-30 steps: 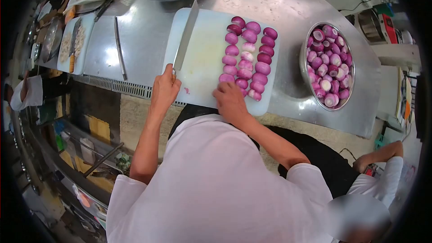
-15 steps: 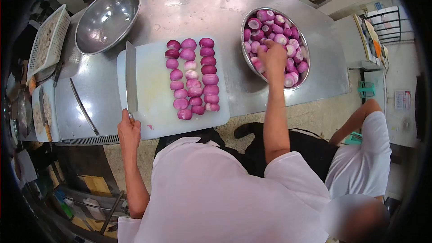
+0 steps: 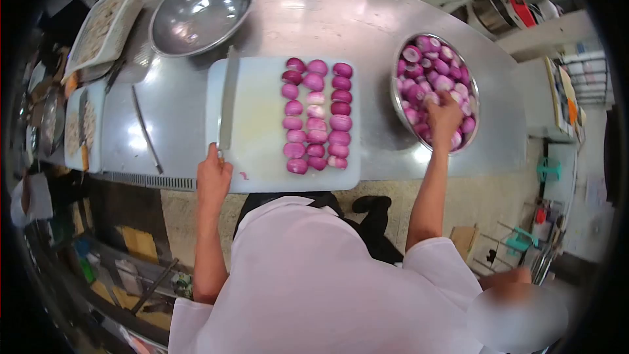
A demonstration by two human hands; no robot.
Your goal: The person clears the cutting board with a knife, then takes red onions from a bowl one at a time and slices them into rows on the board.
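Note:
My left hand (image 3: pixel 213 174) is closed around the handle of a long-bladed knife (image 3: pixel 228 98), which lies along the left side of a white cutting board (image 3: pixel 255 157). On the board, peeled red onions (image 3: pixel 316 111) stand in three columns. My right hand (image 3: pixel 445 118) reaches into a steel bowl (image 3: pixel 399 108) heaped with peeled red onions (image 3: pixel 442 69). Its fingers are curled round an onion (image 3: pixel 431 99) near the bowl's front, partly hidden by the hand. A small purple scrap (image 3: pixel 244 176) lies at the board's near edge.
A large steel bowl (image 3: pixel 200 13) stands behind the board. To the left are a white basket (image 3: pixel 108 26), a thin metal rod (image 3: pixel 145 128) and a smaller board (image 3: pixel 96 115) with another knife (image 3: pixel 83 124). Another person (image 3: pixel 517 301) is at the lower right.
My view has turned, shifting the table's contents rightward. My right hand has moved slightly toward the bowl's near side. The other person has moved lower, mostly out of view. The knife remains in my left hand.

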